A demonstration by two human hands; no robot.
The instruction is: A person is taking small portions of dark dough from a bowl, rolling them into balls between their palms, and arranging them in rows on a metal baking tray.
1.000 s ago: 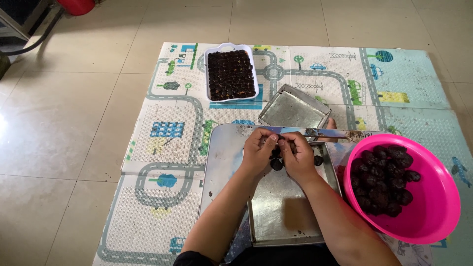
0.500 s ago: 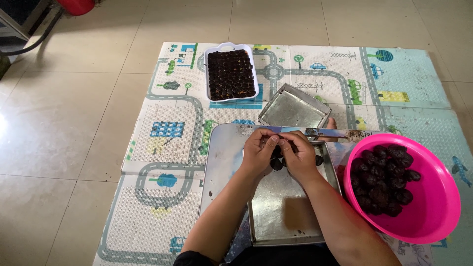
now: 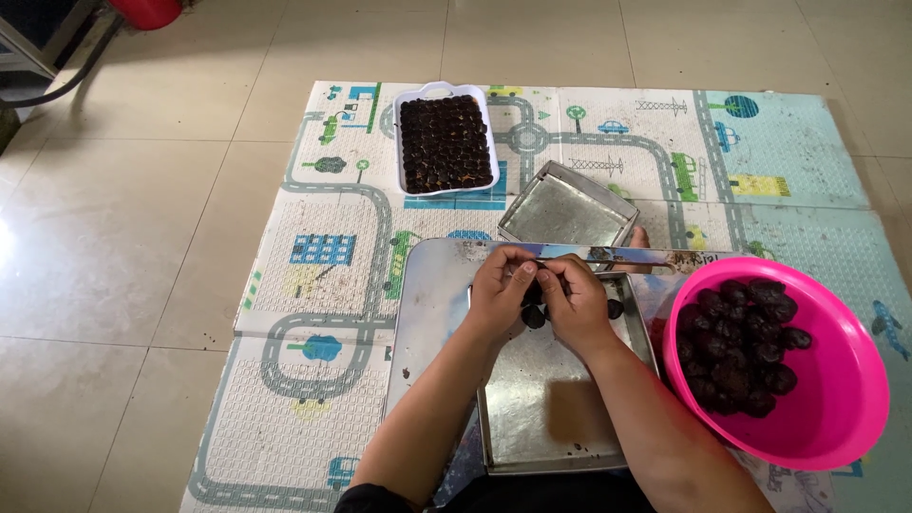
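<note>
Viewed from above, looking down at two bare forearms reaching forward over a play mat [image 3: 323, 237] printed with roads, cars and trees, spread on a tiled floor [image 3: 123, 237].

Left hand [image 3: 499, 290] and right hand [image 3: 573, 302] brought close together, fingertips meeting over a small dark round fruit [image 3: 532, 296], pinched between the fingers of both hands; fingers curled in, not spread. Hard to tell exactly which fingers grip it, as the fruit is mostly hidden.

Just below the hands, a couple more dark fruits [image 3: 534, 318] lying on a shallow square metal tray [image 3: 546, 408], otherwise bare and shiny. Under that tray, a larger metal sheet [image 3: 427, 304] flat on the mat.

Immediately beyond the fingertips, a long thin metal tool [image 3: 617, 256], lying crosswise, its far end pointing right.

To the right, touching distance from the right forearm, a bright pink plastic bowl [image 3: 836, 408] holding a heap of dark wrinkled fruits [image 3: 741, 351].

Further ahead, a second small square metal tray [image 3: 567, 211], tilted on one edge. Beyond it to the left, a white rectangular dish [image 3: 397, 142] packed with neat rows of small dark pieces [image 3: 445, 142].
</note>
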